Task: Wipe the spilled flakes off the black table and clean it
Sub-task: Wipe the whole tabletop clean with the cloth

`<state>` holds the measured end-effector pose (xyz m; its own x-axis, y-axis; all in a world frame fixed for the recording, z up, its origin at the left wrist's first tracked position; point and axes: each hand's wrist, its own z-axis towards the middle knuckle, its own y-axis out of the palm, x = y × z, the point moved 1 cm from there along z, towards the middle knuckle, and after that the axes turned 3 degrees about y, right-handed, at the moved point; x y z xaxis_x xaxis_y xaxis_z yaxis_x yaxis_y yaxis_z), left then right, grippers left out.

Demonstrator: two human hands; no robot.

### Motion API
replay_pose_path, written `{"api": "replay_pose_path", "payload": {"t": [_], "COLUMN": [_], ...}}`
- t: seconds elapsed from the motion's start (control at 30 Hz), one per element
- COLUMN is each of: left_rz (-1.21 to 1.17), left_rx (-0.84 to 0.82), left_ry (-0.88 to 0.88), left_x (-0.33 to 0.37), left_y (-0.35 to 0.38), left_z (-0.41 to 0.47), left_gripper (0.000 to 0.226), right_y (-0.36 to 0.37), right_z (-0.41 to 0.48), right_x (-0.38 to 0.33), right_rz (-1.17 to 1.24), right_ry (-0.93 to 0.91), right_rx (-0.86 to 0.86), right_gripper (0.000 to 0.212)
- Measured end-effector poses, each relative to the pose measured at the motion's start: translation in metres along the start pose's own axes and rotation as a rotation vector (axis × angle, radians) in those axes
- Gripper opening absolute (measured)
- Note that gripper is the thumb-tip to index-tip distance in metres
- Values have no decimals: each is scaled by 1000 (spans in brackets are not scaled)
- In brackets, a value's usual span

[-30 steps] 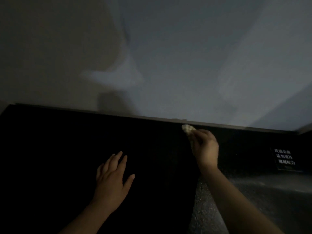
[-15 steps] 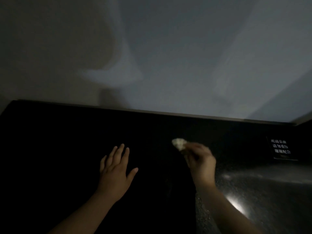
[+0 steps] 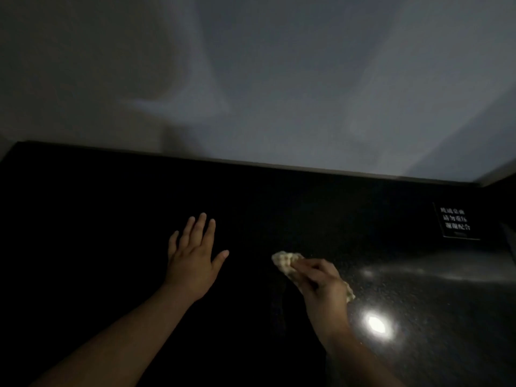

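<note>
The black table (image 3: 83, 233) fills the lower half of the head view in dim light. My right hand (image 3: 321, 286) presses a pale crumpled cloth (image 3: 284, 261) onto the tabletop near the middle; the cloth sticks out past the fingers at the upper left and shows again at the hand's right edge. My left hand (image 3: 192, 255) lies flat on the table to the left, fingers spread, holding nothing. Fine pale specks (image 3: 418, 297) show on the glossy surface to the right of my right hand. No flakes can be made out in the dark left part.
A grey wall (image 3: 279, 79) rises behind the table's far edge. A small black sign with white characters (image 3: 455, 222) stands at the right. A bright lamp reflection (image 3: 375, 324) shines on the tabletop beside my right wrist.
My right hand has dragged the cloth from the table's far edge back toward me and slightly left. My left hand has stayed flat in about the same place.
</note>
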<state>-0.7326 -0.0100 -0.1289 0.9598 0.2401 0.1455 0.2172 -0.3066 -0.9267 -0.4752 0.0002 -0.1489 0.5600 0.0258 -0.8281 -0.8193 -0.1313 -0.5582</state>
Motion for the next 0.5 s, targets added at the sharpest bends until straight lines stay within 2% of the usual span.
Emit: {"api": "replay_pose_path", "payload": {"t": [0.07,0.23,0.33,0.5], "left_rz": [1,29,41,53], "left_rx": [-7,-35,-49,-49], "left_ry": [-1,1,-6,-15], "left_x": [1,0,2,3], "left_y": [0,0,0,0], "left_z": [0,0,0,0], "left_gripper": [71,71,70,70], "right_y": [-4,-24,-21,0], "right_z": [12,100,105,25], "right_x": [-5,-2,8,4], "right_rz": [12,-159,-183,-97], "right_ry": [-6,34,84,-34], "right_rx": [9,341,295,148], "right_gripper": [32,21,20,26]}}
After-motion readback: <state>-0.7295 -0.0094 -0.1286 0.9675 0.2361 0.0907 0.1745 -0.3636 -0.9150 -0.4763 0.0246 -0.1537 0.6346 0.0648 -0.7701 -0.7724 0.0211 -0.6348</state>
